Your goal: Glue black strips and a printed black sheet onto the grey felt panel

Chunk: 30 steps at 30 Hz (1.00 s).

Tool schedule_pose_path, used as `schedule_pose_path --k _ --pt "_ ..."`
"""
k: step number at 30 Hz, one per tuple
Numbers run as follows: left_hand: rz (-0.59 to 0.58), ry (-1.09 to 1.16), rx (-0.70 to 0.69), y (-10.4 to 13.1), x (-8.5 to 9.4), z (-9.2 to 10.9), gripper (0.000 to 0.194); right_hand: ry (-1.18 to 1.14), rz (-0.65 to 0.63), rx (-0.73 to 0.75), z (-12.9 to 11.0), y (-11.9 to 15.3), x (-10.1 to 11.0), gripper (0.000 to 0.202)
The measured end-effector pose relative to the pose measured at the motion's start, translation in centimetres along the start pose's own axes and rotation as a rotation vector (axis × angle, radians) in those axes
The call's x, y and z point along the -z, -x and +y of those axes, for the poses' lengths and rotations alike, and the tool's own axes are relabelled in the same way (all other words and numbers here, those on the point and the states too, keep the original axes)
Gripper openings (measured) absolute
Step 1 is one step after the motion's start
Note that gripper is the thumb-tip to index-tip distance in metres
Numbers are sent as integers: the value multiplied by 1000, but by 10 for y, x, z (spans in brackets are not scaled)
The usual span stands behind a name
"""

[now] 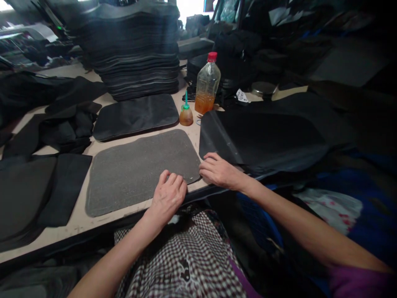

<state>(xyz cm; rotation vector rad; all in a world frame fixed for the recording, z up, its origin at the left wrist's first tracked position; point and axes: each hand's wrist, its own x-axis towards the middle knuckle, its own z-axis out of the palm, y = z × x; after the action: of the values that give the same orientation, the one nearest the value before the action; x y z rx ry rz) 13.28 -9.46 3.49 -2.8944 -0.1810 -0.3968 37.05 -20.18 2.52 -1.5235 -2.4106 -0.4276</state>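
A grey rounded panel (136, 169) lies flat on the table (114, 216) in front of me. My left hand (170, 192) rests on its front edge, fingers bent and close together; anything under the fingertips is hidden. At the panel's front right corner is my right hand (217, 170), its fingers curled over the corner, beside the dark sheets. Whether it grips the corner is too small to tell. Black sheets (266, 136) lie just right of this hand. Behind the grey panel is a stack of black rounded panels (136, 116).
A small oil bottle (186, 116) with a green nozzle and a red-capped bottle (207, 85) stand behind the panels. A tall black stack (139, 54) rises at the back. Black fabric pieces (66, 128) lie left; a round tin (263, 89) sits back right.
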Motion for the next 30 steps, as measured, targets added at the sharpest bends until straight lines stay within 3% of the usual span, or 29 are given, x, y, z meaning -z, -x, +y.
schedule_pose_path --k 7,13,19,30 --pt "72 -10 65 3 -5 -4 9 4 181 -57 -6 7 -7 7" --pt "185 -20 64 8 -15 -3 8 -14 269 -45 -6 13 -18 10" --pt "230 28 -31 13 -28 -8 5 -78 251 -21 -4 12 -18 10" --pt "151 139 -92 14 -26 -12 10 -178 164 11 -1 13 -15 10"
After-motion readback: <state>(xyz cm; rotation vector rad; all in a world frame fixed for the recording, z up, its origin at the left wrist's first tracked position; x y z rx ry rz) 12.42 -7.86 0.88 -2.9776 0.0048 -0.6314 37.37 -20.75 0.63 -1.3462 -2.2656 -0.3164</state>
